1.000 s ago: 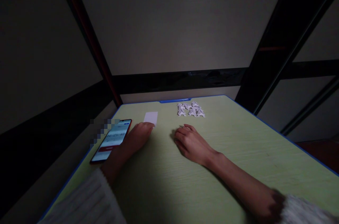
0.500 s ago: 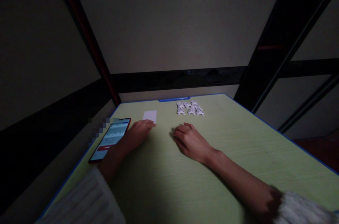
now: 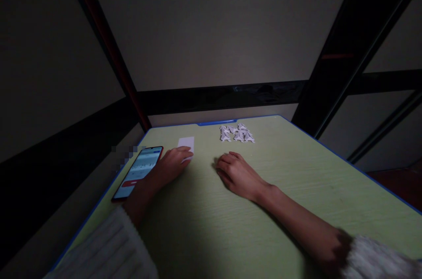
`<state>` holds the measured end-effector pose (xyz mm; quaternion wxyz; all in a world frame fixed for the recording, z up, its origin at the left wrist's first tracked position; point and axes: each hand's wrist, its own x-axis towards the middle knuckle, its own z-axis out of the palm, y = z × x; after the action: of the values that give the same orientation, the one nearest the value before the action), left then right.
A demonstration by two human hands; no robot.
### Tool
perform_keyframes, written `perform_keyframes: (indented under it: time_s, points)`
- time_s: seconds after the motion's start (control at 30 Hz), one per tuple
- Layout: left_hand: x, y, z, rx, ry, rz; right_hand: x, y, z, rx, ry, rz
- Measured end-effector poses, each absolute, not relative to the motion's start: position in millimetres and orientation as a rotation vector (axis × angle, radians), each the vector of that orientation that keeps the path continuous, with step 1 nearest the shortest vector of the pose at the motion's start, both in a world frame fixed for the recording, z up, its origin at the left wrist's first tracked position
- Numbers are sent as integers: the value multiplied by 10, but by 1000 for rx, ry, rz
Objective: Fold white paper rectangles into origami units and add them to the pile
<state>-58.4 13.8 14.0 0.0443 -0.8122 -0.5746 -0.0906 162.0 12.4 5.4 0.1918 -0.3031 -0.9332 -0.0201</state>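
Note:
My left hand (image 3: 173, 163) rests on the table with its fingers stretched over a small white sheet of paper (image 3: 186, 141). The near part of the sheet is partly covered by those fingers, and a bit of white shows between them. On the bare tabletop, my right hand (image 3: 235, 172) lies palm down, fingers loosely bent and slightly apart, with nothing seen in it. Beyond the right hand sits a group of several small folded white paper figures (image 3: 239, 135), apart from both hands.
A phone (image 3: 140, 169) with a lit timer screen lies left of my left hand, partly behind the wrist. The pale green table (image 3: 306, 173) has a blue edge and stands against a panelled wall (image 3: 214, 28). At its far edge is a blue strip (image 3: 217, 122).
My left fingers have shifted slightly on the sheet, so white now shows between them. My right hand and the folded figures have stayed in place. The view has tilted very slightly.

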Motion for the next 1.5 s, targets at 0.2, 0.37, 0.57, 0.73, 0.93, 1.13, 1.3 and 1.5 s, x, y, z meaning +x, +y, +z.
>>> perform_keyframes:
  time_s: [0.2, 0.37, 0.57, 0.73, 0.93, 1.13, 1.3, 1.5]
  points:
    - [-548, 119, 171, -2487, -1725, -198, 1618, 124, 61, -842, -2627, -57]
    - [-524, 101, 207, -2469, -1756, -201, 1624, 123, 69, -841, -2635, -52]
    - [-534, 108, 219, -2490, -1740, -205, 1627, 130, 62, -843, -2636, -31]
    - [-543, 133, 216, -2495, -1742, -213, 1624, 126, 60, -841, -2625, -22]
    - [-527, 125, 197, -2454, -1777, -297, 1623, 119, 72, -838, -2621, 0]
    - [-534, 128, 95, -2369, -1761, -448, 1623, 135, 56, -846, -2626, -23]
    - [-412, 38, 214, -2056, -1682, -1167, 1612, 108, 76, -853, -2538, 116]
    - [-71, -51, 252, -1512, -2009, -2382, 1527, 88, 102, -857, -1927, 1074]
